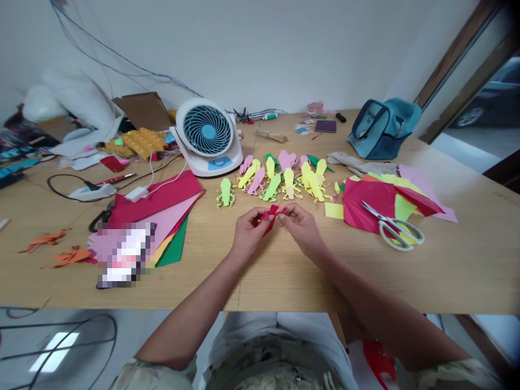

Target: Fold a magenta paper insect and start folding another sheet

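Between my two hands, over the middle of the table, is a small folded red paper figure (268,223). My left hand (251,227) pinches its left side, with thumb and fingers pressed together. On the other side my right hand (299,226) grips the figure's right end in its fingertips. Parts of the paper are hidden behind the fingers. Just beyond the hands stand several folded paper frogs in yellow, pink and green, with a light green paper frog (225,193) apart on the left.
White-handled scissors (392,225) lie on red paper sheets (365,203) at right. A white fan (208,135) stands at the back, left of a blue bag (384,130). Coloured paper (173,249), a power strip (92,192) and orange paper figures (71,257) lie at left.
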Demonstrator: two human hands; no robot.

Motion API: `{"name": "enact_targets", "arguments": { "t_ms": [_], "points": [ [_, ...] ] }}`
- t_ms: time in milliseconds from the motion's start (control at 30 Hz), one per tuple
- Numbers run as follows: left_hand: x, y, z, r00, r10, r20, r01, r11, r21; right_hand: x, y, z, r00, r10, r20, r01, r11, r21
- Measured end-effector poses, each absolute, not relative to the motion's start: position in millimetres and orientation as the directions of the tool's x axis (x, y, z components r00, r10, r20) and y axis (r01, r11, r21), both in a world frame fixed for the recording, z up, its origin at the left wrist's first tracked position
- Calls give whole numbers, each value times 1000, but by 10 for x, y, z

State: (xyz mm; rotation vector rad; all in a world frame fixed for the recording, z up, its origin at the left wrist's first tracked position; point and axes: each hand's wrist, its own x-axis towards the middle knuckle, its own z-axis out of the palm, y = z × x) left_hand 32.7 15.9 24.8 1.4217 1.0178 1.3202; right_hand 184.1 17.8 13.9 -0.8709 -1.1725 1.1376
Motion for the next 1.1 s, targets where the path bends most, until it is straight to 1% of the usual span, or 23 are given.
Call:
{"name": "enact_targets", "arguments": {
  "t_ms": [67,133,300,467,567,767,967,1100],
  "points": [
    [344,159,260,97,977,191,-69,-185,980,1828,183,130,12,967,253,-207,250,-946],
    [356,154,282,103,980,172,-94,-162,982,1824,183,118,13,964,264,-202,261,-944],
    [360,128,344,85,980,180,-42,-177,983,1818,174,91,-4,961,277,-193,271,-943],
    [343,126,353,59,981,187,-2,-187,982,1821,155,136,-23,968,250,-219,239,-946],
    [345,137,335,70,981,178,-6,-178,984,1837,154,164,-11,974,227,-215,220,-952],
    [361,169,260,67,990,121,-69,-116,991,1856,176,140,-25,981,193,-235,182,-955],
    [356,189,229,78,980,184,-71,-179,981,1861,182,127,-39,975,219,-239,204,-949],
    [351,172,256,81,974,212,-33,-210,977,1863,194,103,-40,963,267,-246,249,-937]
  ]
}}
